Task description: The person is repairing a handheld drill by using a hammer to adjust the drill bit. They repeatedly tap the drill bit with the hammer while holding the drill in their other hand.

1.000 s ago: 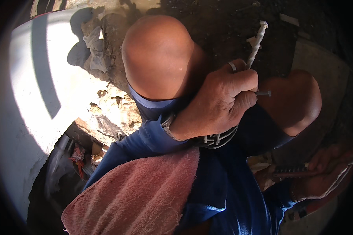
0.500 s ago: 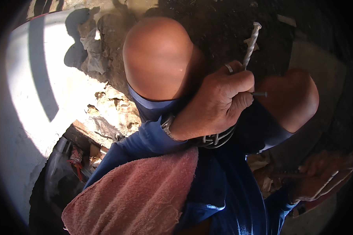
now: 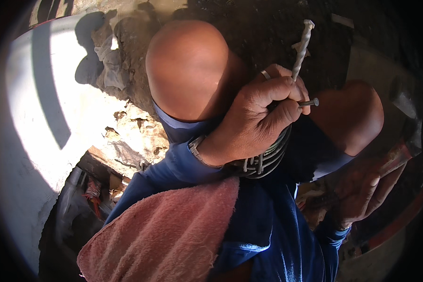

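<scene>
My left hand [image 3: 263, 105], wearing a ring and a metal-banded watch, is closed between my knees. It grips a grey spiral drill bit [image 3: 302, 49], whose tip points up and away. Between thumb and fingers it also pinches a nail [image 3: 309, 103], head out to the right. Beneath the wrist lie dark coiled loops [image 3: 265, 162], partly hidden. At the dim right side, my right hand [image 3: 362, 192] is wrapped round a red handle [image 3: 392, 160] with a grey metal head [image 3: 406, 105], which looks like a hammer.
A pink towel [image 3: 164, 230] hangs in front of me at lower left. A pale curved sheet [image 3: 23, 141] with a ragged edge stands at left. Rubble [image 3: 136, 131], a crumpled plastic bag [image 3: 110, 61] and litter [image 3: 93, 192] lie beside it. A red strip [image 3: 395, 225] lies at lower right.
My left hand has tilted slightly, and more of the nail shows. My right hand has shifted up and inward, bringing the hammer's red handle and grey head into view.
</scene>
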`<state>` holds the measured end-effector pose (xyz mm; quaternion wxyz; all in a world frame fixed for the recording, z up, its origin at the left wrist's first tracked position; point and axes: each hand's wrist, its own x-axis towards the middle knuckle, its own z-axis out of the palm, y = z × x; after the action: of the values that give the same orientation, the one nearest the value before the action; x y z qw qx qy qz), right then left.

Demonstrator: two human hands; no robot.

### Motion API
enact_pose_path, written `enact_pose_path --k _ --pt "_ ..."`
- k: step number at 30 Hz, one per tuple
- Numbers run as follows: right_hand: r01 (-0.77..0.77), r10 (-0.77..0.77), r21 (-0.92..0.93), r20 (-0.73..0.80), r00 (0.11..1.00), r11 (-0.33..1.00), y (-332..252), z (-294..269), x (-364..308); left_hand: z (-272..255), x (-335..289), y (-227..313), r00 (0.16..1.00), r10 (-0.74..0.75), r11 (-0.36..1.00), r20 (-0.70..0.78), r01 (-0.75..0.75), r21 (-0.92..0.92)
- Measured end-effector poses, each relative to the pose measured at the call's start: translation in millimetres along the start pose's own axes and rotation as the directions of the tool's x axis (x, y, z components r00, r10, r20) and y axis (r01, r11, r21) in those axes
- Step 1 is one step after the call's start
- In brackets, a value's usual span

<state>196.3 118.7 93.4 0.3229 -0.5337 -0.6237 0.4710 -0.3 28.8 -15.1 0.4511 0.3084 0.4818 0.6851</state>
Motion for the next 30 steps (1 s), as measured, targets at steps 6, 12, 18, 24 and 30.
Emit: enact_pose_path --k 6,12,18,24,30 --pt "-0.073 0.064 0.051 0.149 0.987 0.996 21 21 9 -8 -5 -3 0.999 -0.038 0.993 -0.015 0.036 -0.109" --pt "-0.110 0.109 -0.003 0.151 0.982 0.994 21 29 14 -13 -7 -3 0.999 -0.047 0.992 0.012 0.048 -0.117" --pt "-0.052 0.045 0.021 0.237 0.970 0.998 27 25 17 -8 -5 -5 0.999 -0.037 0.998 0.009 0.037 -0.049" --pt "-0.083 0.068 0.054 0.233 0.970 0.995 29 20 19 -4 -2 -3 0.994 -0.110 0.992 -0.002 0.110 -0.054" --pt "-0.098 0.082 0.056 0.237 0.968 0.994 31 17 20 -3 0 -9 0.997 -0.080 0.993 -0.009 0.079 -0.082"
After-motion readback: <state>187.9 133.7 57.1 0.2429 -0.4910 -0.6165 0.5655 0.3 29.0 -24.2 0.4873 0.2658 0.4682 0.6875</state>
